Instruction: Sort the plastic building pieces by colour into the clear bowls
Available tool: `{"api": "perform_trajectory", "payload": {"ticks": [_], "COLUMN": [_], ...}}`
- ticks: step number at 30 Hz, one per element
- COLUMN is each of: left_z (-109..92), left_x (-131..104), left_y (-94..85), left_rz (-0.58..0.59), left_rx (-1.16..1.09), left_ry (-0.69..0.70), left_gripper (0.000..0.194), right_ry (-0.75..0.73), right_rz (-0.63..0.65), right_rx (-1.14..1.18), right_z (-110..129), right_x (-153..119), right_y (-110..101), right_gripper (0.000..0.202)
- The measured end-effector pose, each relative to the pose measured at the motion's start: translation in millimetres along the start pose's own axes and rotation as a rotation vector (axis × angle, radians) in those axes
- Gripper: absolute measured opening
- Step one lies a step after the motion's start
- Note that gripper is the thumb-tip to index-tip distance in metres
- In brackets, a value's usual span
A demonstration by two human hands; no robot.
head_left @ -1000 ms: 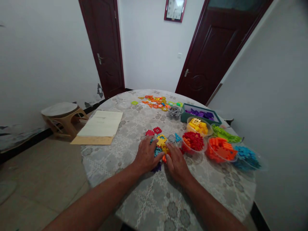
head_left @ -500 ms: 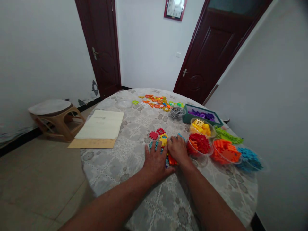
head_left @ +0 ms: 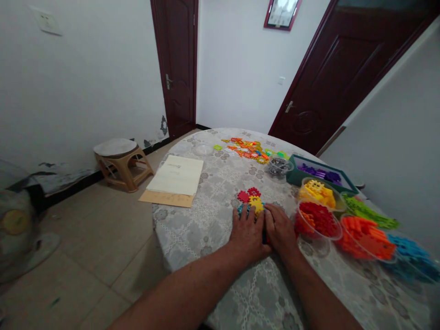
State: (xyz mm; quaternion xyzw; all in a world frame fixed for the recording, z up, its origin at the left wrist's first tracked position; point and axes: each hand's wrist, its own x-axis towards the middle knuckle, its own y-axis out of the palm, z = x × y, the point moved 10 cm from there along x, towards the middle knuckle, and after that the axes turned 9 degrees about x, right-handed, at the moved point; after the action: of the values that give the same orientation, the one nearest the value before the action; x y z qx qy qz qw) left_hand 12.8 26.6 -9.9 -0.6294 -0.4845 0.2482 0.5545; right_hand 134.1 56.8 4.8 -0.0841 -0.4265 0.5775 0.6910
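My left hand [head_left: 248,231] lies palm down with its fingers spread over a cluster of plastic gear-shaped building pieces. Close against it, my right hand [head_left: 280,228] rests with its fingers stretched forward along the cluster's right side. Beyond the fingertips a yellow piece [head_left: 256,204] shows, and teal pieces [head_left: 243,210] peek out around the left fingers. Two red pieces, one solid [head_left: 243,196] and one with an open middle [head_left: 253,191], lie just past them. Whatever is under both palms is hidden.
Right of my hands stand tubs of red [head_left: 319,220], yellow [head_left: 318,195], orange [head_left: 367,238] and blue pieces [head_left: 414,259]. Behind are a green box [head_left: 323,176] of purple pieces and a tub of grey pieces [head_left: 278,166]. Paper sheets [head_left: 177,174] lie left; loose orange pieces [head_left: 247,149] lie far off.
The view has turned left, so everything sits further right. My right hand has drawn in beside the left thumb, and the orange pieces seen between my hands are now covered.
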Motion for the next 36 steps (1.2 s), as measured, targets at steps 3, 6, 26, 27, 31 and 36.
{"api": "perform_trajectory", "payload": {"ticks": [3,6,26,27,31,36], "left_z": [-0.9,-1.3,-3.6,-3.5,-4.3,-3.6], "left_x": [-0.1,0.6,11.7,11.8,12.6,14.6], "left_y": [-1.9,-5.5,-8.0,-7.3,-5.4,-3.6], "left_rz": [0.002,-0.015,-0.089,-0.092,-0.111,-0.118], "left_rx": [-0.009,0.006,0.144,0.150,0.165,0.181], "left_ry": [0.010,0.004,0.015,0.018,0.049,0.070], "left_gripper": [0.094,0.087,0.076,0.076,0.075,0.072], "right_ry": [0.050,0.155,-0.001,0.005,0.040,0.067], "right_rz": [-0.010,-0.068,0.349,0.398,0.474,0.393], "right_rx": [0.054,0.157,-0.080,-0.150,-0.248,-0.094], "right_z": [0.2,-5.9,37.6,29.8,1.2,-17.8], "right_x": [1.2,1.7,-29.5,-40.0,-64.7,-58.7], "right_y": [-5.0,-14.3,-68.9,-66.1,-53.6,-47.2], "right_gripper": [0.045,0.046,0.026,0.028,0.032,0.022]}}
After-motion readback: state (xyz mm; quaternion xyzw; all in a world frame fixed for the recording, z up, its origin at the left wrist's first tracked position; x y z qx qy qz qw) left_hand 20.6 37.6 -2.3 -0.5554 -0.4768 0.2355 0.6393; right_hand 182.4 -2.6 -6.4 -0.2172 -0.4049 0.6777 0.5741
